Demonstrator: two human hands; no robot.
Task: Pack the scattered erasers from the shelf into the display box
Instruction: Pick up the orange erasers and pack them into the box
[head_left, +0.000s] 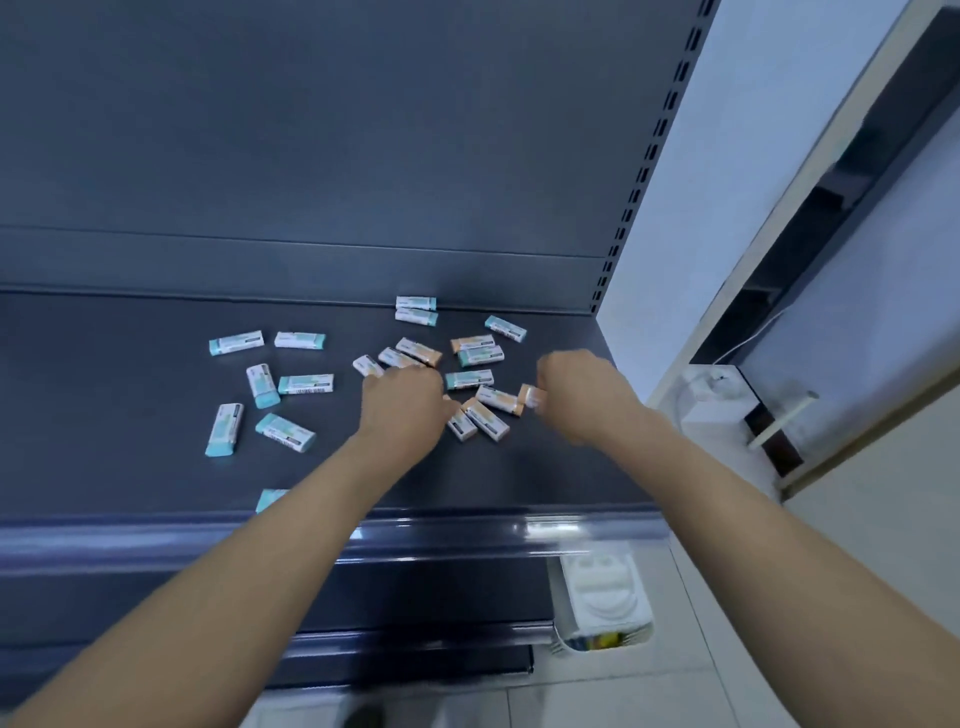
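Erasers (469, 379) lie slantwise between my hands; right hand (582, 395) pinches an orange-ended eraser (532, 395); whether left hand (402, 397) grips, I cannot tell.

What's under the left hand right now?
An orange-ended eraser shows at the far edge of the left hand; whatever lies beneath the palm is covered.

No text can be read; the erasers (306, 384) carry barcodes and dark label strips, their print too blurred.
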